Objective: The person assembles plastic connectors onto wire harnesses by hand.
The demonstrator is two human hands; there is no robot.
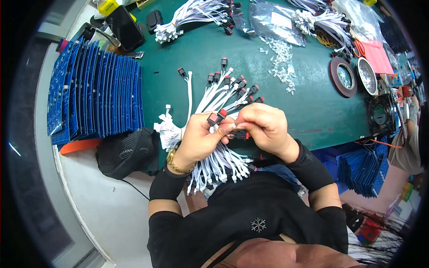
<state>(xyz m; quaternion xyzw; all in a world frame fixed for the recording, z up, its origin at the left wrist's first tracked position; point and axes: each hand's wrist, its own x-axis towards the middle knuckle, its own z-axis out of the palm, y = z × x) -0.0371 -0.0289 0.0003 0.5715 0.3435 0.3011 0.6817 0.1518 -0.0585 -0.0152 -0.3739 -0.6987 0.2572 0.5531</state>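
In front of my chest, my left hand (199, 138) is closed around white cables with black-and-red push-button switches (217, 117), which stick up between thumb and fingers. My right hand (267, 131) meets it fingertip to fingertip, pinched at a small white connector (232, 126). Whatever else lies between those right fingertips is too small to make out. Below my hands hangs a fan of white cables (219, 163) with white plugs. Just beyond, more white cables (214, 96) with black-and-red switch ends lie on the green table (165, 71).
Blue circuit boards (96, 89) stand in a row at left, by a black mesh bag (127, 152). Small clear plastic pieces (281, 62) are scattered beyond my right hand. Tape rolls (342, 77), a black fan (380, 115) and bundled cables (196, 15) lie farther out.
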